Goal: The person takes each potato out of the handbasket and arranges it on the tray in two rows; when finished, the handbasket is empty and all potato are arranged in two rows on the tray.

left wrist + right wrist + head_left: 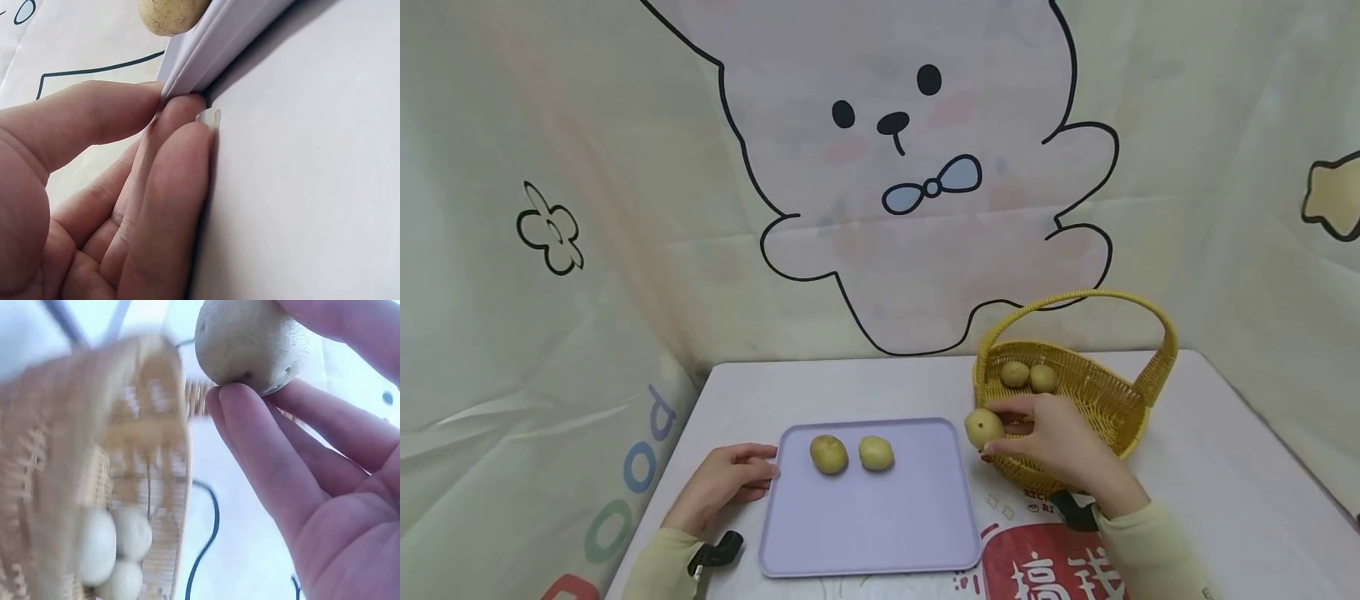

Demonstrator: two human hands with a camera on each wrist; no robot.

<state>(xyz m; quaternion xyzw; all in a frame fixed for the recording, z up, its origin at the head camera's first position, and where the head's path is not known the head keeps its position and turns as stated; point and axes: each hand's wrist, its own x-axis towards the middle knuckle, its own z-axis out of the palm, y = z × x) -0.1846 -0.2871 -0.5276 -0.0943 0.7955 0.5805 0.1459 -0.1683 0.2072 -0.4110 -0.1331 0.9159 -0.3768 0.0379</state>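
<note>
At the left edge of the wicker basket (pixel 1022 477), the potato (pixel 984 428) is held between the fingertips and thumb of my right hand (pixel 1060 440), with the palm to its right. It looks nearly round, so I cannot pick out a clear long axis. What matters is that it is in the gap between two places: the basket just to its right, and the lilac tray (pixel 871 529) to its left and a little nearer to me, its right rim not far off. My right hand is plainly the nearer one, since it has the potato; my left hand (pixel 724 486) is across the tray at its left rim, thumb and fingers pinching that edge. On the tray, two potatoes rest side by side toward the far edge, a darker one (pixel 829 454) on the left and a paler one (pixel 876 452) to its right, slightly apart, with bare surface in front of them and to their right. In the basket my head view shows a pair, one on the left (pixel 1014 374) and one on the right (pixel 1042 378), at the far end; the right wrist view shows three bunched together. The basket's handle (pixel 1082 294) arches up behind my right hand, clear of the side facing the tray. Between potato and tray there is only a strip of white table (pixel 1217 467); the tray's low raised rim and the two potatoes on it are all that could be in the way.
</note>
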